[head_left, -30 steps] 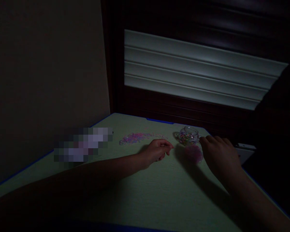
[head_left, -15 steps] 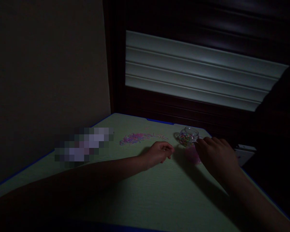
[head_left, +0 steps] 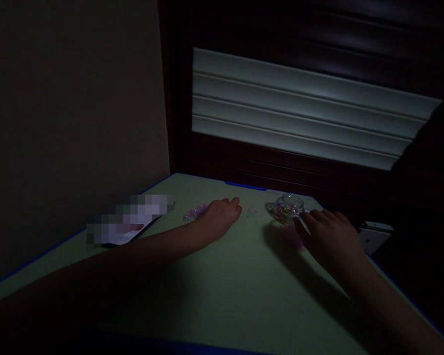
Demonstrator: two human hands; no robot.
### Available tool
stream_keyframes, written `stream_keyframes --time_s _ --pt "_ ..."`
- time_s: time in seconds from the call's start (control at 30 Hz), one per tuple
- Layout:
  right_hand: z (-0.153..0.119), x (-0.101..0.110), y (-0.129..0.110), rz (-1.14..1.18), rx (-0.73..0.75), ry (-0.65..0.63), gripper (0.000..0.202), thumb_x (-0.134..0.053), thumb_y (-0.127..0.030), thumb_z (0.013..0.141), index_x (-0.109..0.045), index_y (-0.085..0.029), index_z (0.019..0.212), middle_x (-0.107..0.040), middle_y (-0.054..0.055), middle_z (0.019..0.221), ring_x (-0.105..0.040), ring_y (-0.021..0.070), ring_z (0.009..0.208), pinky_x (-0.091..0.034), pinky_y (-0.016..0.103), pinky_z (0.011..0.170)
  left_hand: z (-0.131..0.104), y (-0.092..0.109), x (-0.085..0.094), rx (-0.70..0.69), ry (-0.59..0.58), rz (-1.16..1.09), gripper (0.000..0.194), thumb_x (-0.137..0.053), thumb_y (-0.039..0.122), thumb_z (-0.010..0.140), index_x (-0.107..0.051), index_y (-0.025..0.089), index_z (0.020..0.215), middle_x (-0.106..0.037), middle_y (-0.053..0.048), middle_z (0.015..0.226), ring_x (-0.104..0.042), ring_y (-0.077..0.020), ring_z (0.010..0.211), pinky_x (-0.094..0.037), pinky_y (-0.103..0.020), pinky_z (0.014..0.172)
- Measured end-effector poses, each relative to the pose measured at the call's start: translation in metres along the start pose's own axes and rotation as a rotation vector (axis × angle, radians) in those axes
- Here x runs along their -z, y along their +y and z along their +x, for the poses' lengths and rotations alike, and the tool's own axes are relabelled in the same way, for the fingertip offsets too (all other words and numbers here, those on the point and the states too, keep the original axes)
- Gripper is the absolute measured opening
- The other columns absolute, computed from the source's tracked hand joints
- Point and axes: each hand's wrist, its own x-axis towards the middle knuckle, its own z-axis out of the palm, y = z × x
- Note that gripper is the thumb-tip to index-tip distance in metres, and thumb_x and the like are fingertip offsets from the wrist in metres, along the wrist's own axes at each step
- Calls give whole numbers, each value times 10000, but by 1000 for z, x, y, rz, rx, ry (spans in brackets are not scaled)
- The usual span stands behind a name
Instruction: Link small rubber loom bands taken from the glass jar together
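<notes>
My left hand (head_left: 220,217) reaches over a loose pile of small pastel pink and purple loops (head_left: 194,213), covering much of it. Its visible fingers stretch out slightly apart, and nothing shows in them. To the right, my right hand (head_left: 329,234) is held just above the table, fingers curled and thumb pointing down. What it grips, if anything, is too dark to make out. Just beyond its fingertips stands an open clear glass jar (head_left: 288,209) with small multicoloured pieces inside. A pink, blurry item (head_left: 293,236) lies in front of the jar, partly hidden by my right hand.
A few stray loops (head_left: 250,212) lie between the pile and the jar. On the left of the pale green, blue-edged table (head_left: 222,296) rests a flat, partly blurred-out object (head_left: 129,222). A white box-like object (head_left: 377,231) stands past the right edge. Walls rise behind.
My left hand has moved left and away from me, from near the pink item to over the pile, its fingers loosening from a pinch. My right hand has barely moved.
</notes>
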Motion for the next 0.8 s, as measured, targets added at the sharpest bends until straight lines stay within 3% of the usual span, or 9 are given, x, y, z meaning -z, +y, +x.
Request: stream_keyframes --time_s 0.17,0.37,0.8 --pt "-1 -1 -1 1 -8 27 263 -371 -295 865 -600 -175 816 -623 63 777 -542 195 729 -269 312 672 4 -14 -4 59 -99 222 210 -438 29 769 -587 106 895 -543 -116 942 -575 -197 761 -441 -274 590" --pt "0 0 -2 21 16 4 242 -395 -298 850 -604 -180 817 -625 60 772 -549 203 736 -273 313 670 5 -17 -13 66 -142 230 215 -452 36 770 -603 108 905 -553 -128 946 -599 -208 756 -447 -281 588" --pt "-1 -1 -1 37 24 -1 228 -418 -300 831 -610 -178 834 -633 64 777 -544 200 728 -266 308 654 6 -10 -9 52 -151 231 209 -462 3 746 -623 86 851 -571 -142 910 -599 -216 730 -452 -288 562"
